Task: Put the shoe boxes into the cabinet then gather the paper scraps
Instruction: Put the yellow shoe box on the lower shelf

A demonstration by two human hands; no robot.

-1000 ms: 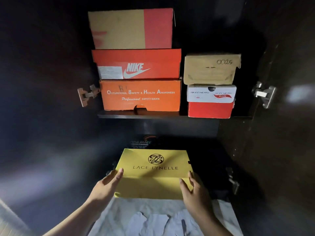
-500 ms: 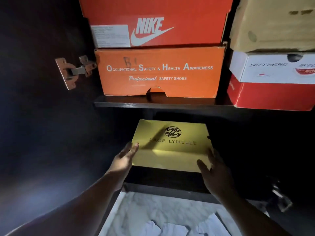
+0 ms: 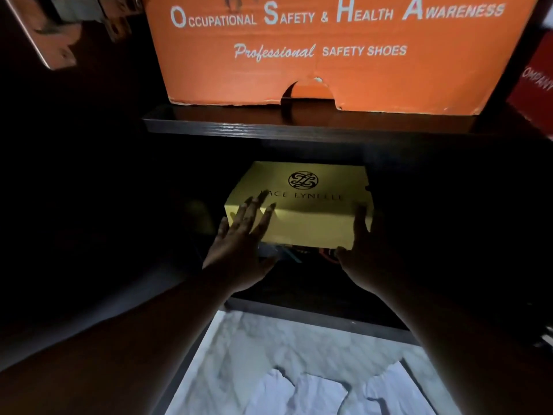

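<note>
A yellow shoe box [image 3: 311,217] with a black round logo lies inside the dark lower compartment of the cabinet, on top of something dark. My left hand [image 3: 242,244] presses its front left corner with spread straight fingers. My right hand [image 3: 368,253] lies flat against the box's front right corner. White paper scraps [image 3: 302,393] lie on the pale marble floor below, between my forearms.
The dark shelf [image 3: 269,124] above carries an orange safety-shoe box [image 3: 329,49] and a red box [image 3: 535,88] at the right edge. A metal door hinge [image 3: 59,28] sticks out at the upper left. The cabinet's bottom front edge [image 3: 314,319] crosses below my hands.
The yellow box has gone from the floor in front of the cabinet deep into the lower compartment. My hands moved from its sides to its front. The view has closed in.
</note>
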